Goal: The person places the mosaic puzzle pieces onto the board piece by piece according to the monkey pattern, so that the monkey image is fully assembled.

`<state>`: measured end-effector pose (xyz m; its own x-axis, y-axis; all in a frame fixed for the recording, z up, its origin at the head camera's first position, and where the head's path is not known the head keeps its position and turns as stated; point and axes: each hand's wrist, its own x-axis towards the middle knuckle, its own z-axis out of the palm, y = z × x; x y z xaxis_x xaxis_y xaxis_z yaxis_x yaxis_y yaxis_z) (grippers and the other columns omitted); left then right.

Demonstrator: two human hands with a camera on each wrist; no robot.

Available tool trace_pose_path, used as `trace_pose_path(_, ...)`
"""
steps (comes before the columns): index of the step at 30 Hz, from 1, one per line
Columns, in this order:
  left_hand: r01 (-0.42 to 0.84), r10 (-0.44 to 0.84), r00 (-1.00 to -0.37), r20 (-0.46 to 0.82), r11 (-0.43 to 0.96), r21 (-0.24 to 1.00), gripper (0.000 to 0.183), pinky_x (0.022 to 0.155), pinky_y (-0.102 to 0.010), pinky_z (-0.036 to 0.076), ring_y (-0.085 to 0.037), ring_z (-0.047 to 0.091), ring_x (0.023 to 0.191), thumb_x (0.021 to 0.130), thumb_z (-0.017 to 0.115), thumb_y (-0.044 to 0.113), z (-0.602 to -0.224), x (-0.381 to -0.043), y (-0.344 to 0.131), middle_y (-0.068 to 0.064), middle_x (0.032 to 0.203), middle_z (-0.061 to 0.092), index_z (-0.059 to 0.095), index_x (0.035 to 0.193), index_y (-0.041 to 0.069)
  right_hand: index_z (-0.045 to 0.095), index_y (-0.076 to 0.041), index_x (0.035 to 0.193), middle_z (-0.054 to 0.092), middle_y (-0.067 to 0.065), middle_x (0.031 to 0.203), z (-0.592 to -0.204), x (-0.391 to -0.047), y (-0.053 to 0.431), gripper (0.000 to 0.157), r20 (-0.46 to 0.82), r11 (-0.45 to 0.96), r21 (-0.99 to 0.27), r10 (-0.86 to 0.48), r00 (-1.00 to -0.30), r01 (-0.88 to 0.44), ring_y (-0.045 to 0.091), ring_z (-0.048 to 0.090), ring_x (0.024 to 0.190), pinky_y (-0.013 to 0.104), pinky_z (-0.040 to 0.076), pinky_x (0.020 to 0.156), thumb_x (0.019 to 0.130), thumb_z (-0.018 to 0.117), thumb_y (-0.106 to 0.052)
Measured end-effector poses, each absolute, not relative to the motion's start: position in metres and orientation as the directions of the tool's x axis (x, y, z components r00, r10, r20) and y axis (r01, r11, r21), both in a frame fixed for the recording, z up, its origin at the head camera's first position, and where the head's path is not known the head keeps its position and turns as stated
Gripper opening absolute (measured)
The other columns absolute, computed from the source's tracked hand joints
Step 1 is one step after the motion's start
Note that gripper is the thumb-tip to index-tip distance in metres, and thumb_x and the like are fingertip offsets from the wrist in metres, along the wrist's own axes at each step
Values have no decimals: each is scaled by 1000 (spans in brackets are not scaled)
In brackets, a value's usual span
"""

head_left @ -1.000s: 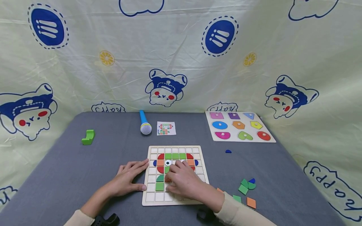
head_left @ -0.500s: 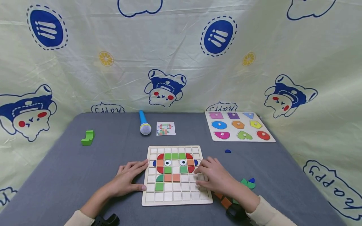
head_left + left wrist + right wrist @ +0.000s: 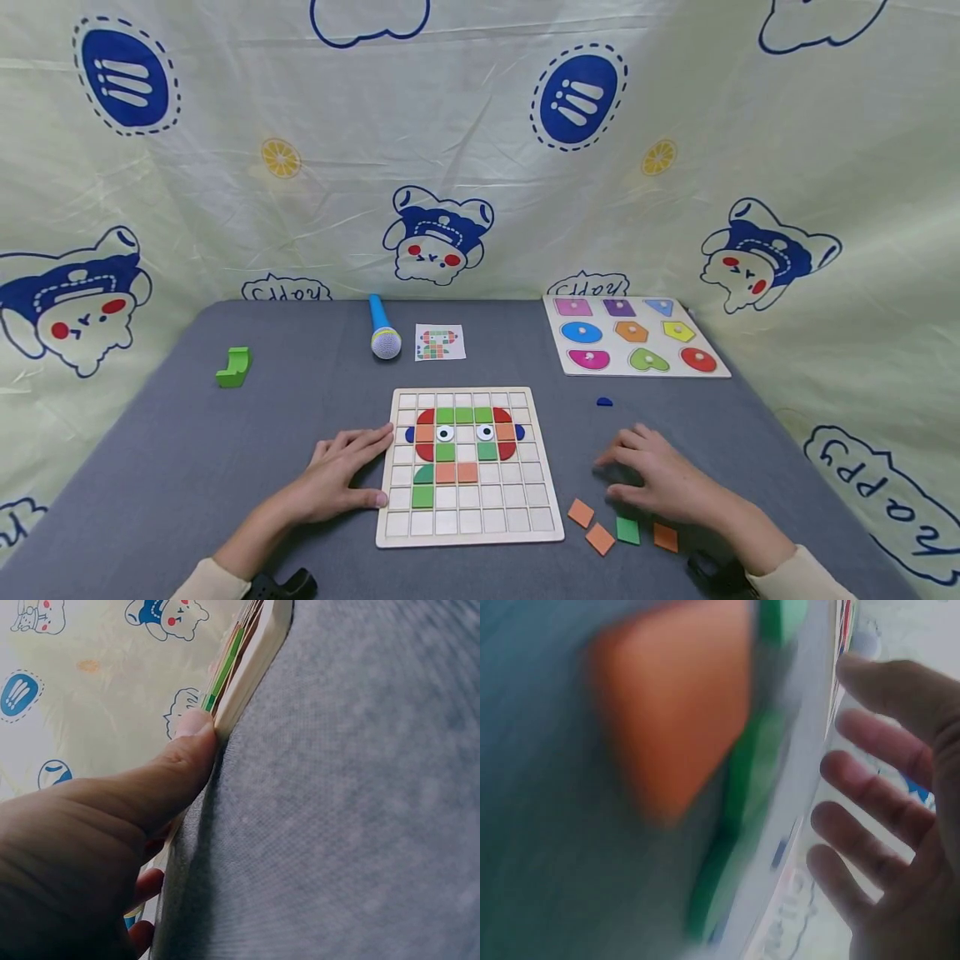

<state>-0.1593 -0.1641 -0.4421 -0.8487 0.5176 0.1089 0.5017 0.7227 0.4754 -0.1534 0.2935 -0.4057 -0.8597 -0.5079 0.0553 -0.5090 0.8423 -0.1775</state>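
Note:
A wooden grid board [image 3: 495,522] lies on the table with red, green, orange and blue pieces and two eye pieces [image 3: 485,432] set in its cells. My left hand [image 3: 339,473] rests at the board's left side, fingertips and thumb touching the edge. In the left wrist view the thumb [image 3: 176,761] presses against that edge. Right of the board, my right hand [image 3: 660,477] hovers over the loose pieces, and its fingers [image 3: 859,776] are spread with nothing between them. Near it lie orange squares [image 3: 600,539] and a green square [image 3: 627,530]. The hand hides some other green pieces.
A small pattern card [image 3: 440,342] and a blue toy microphone [image 3: 381,321] lie behind the board. A shape puzzle board [image 3: 607,310] is at back right, a green block [image 3: 237,367] at far left. A blue half-circle [image 3: 604,402] lies beyond my right hand.
My right hand has left the board and moved right to above the loose pieces. Two orange squares now show side by side on the board. The left hand has stayed put.

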Motion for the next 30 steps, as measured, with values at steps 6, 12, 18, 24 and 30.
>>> trace_pose_path(6,492,509,-854,105,726,480,81,89,-43,24,-24,37,128,78,67,53,-444,-161,-164,-1,151,39,41,144,13,69,-31,102,54,-17,94,-401,-148,322,26,25,840,-190,-513,-858,-508,3,38,89,27,40,74,77,76,-34)
trace_pose_path(12,501,516,-850,110,724,474,81,88,-43,24,-25,38,127,79,66,54,-444,-161,-164,-2,151,39,41,144,13,68,-35,103,53,-19,97,-398,-140,341,26,-16,832,-189,-533,-846,-521,2,38,91,26,39,73,79,73,-39)
trace_pose_path(18,508,519,-847,117,725,466,80,88,-44,25,-26,38,127,80,65,55,-443,-160,-164,-2,150,39,41,144,13,66,-40,107,52,-19,100,-399,-138,348,28,-12,832,-181,-535,-845,-524,3,37,93,25,39,73,79,71,-44)
trace_pose_path(24,512,524,-843,118,718,471,81,88,-45,24,-27,38,127,80,65,54,-444,-160,-164,-3,150,39,41,144,12,65,-41,109,52,-18,101,-403,-138,349,32,-23,821,-178,-555,-831,-543,3,37,93,24,38,71,79,73,-37)
trace_pose_path(30,504,516,-849,116,722,474,81,89,-45,24,-26,38,128,79,66,54,-444,-161,-165,-2,151,39,40,144,13,65,-42,109,52,-17,102,-405,-141,348,33,-40,835,-161,-539,-841,-527,4,39,94,24,38,71,79,74,-35)
